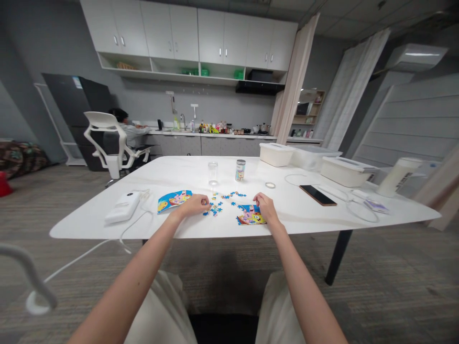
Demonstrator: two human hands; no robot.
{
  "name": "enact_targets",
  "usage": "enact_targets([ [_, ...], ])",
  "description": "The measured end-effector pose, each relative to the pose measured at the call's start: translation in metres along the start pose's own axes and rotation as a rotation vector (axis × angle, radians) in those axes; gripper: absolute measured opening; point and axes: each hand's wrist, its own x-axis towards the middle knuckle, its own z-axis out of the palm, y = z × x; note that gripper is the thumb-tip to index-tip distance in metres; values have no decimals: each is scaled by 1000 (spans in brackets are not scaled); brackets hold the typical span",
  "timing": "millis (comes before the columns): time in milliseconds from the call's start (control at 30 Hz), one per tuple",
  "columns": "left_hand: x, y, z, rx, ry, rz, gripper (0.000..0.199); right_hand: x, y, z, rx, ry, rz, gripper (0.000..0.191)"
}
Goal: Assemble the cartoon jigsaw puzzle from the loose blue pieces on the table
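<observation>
A partly joined jigsaw puzzle (249, 217) with bright cartoon figures lies flat near the table's front edge. Over its right part is my right hand (266, 207), fingers bent and pinched together near its upper edge; whether anything is between them is hidden. My left hand (195, 205) is curled with a small puzzle piece (204, 202) at its fingertips, beside a cluster of loose puzzle pieces (215, 209). Further loose pieces (234, 195) form a scattered row behind. Partly covered by my left hand, a picture sheet (172, 200) with a similar cartoon lies slightly curved.
Behind the pieces stand a clear jar (213, 173) and a printed can (240, 170), with a ring-shaped lid (270, 185) nearby. A phone (318, 195), cables and lidded boxes (276, 154) occupy the right. A white device (124, 207) sits left. A person (131, 134) sits beyond the table.
</observation>
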Motion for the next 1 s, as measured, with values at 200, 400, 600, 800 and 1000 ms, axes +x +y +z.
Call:
enact_targets([
  [200,-2,0,10,61,-89,98,30,1,1,2,7,15,-17,26],
  [400,4,10,24,249,82,126,29,1,0,2,25,9,0,26],
  [600,0,13,31,382,75,245,23,1,-2,1,9,-6,11,25],
  [800,0,12,31,324,64,240,20,1,-1,2,-7,-27,7,25],
  [1000,0,8,32,268,99,228,16,1,1,3,-3,-26,-4,26],
])
